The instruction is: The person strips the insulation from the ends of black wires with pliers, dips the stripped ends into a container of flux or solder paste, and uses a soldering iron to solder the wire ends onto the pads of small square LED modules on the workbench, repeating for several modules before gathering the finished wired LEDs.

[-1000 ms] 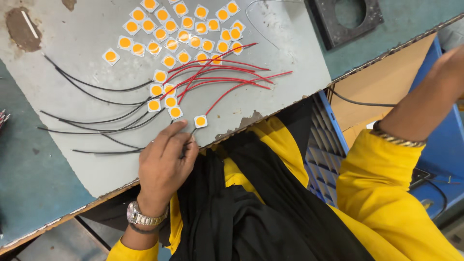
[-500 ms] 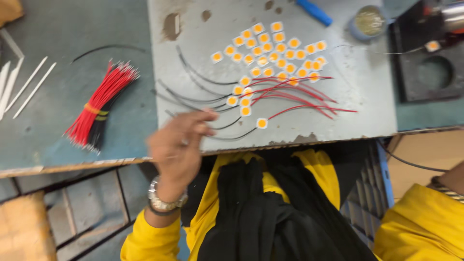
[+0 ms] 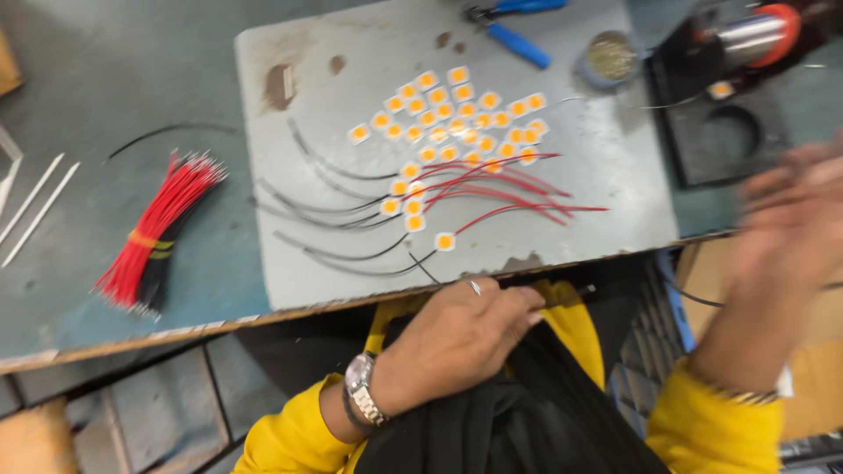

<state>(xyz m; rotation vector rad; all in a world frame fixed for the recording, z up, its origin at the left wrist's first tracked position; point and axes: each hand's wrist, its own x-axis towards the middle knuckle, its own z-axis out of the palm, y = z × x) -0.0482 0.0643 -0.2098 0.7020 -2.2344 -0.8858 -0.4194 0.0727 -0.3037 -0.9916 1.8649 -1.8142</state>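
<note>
The left hand (image 3: 461,338) rests curled at the counter (image 3: 105,70) edge, just below the wired chips (image 3: 443,140) on the grey board (image 3: 606,175). A red wire bundle (image 3: 158,230) lies well to its left. The right hand (image 3: 795,219), blurred, is raised off to its right, near a black stand (image 3: 729,140).

Left of centre: we see a bundle of red wires (image 3: 158,230) banded in yellow on the surface (image 3: 105,96).
Top centre: we see blue-handled pliers (image 3: 516,25).
Upper right: we find a small round tin (image 3: 609,59) beside a black stand (image 3: 720,132).
Far left: we spot white sticks (image 3: 35,206).
</note>
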